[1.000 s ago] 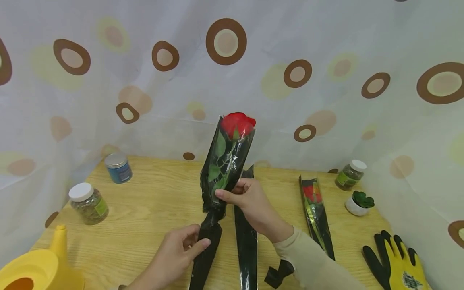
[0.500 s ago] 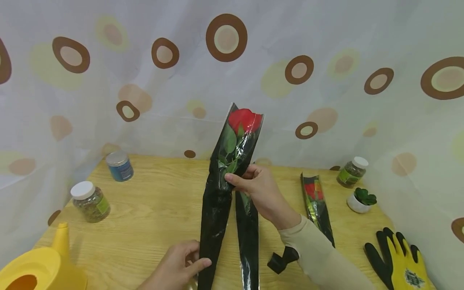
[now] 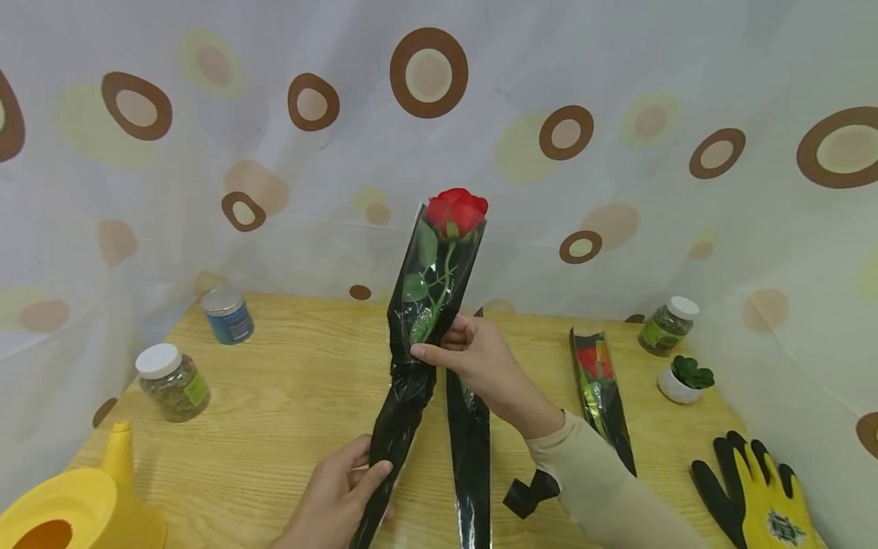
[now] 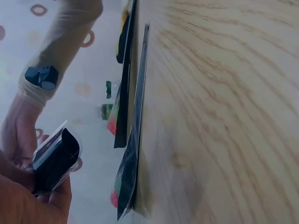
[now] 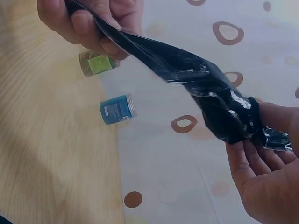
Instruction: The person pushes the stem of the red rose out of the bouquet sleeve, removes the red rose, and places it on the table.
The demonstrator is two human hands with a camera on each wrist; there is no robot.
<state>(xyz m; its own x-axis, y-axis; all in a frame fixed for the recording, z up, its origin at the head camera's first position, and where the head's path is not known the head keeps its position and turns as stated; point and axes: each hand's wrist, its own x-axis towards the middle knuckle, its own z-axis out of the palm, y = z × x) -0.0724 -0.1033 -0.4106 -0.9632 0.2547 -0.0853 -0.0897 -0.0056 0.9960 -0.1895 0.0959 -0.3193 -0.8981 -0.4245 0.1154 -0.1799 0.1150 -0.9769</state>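
A red artificial-looking rose (image 3: pixel 458 212) stands tilted in a clear-fronted black flower sleeve (image 3: pixel 401 408), its bloom rising above the sleeve's rim. My right hand (image 3: pixel 488 375) pinches the sleeve at mid-length, thumb in front, just above a crumpled, bunched part. Lower down, my left hand (image 3: pixel 338 492) grips the narrow end between thumb and fingers. The right wrist view shows the black film (image 5: pixel 187 70) stretched and twisted between both hands. Behind the held rose, a second sleeved rose (image 3: pixel 469 457) lies on the table; my right hand covers part of it.
Another sleeved rose (image 3: pixel 595 374) lies to the right, near a small potted succulent (image 3: pixel 686 379) and a jar (image 3: pixel 667 328). A yellow-black glove (image 3: pixel 761 492) and a black strip (image 3: pixel 528 492) lie closer. At left are a watering can (image 3: pixel 75 503), a jar (image 3: pixel 173 383) and a blue tub (image 3: pixel 228 316).
Half a second ago the bloom sat inside the straightened sleeve; now it sticks out above the rim. The sleeve has bunched and bent below my right hand, which has shifted slightly down and left.
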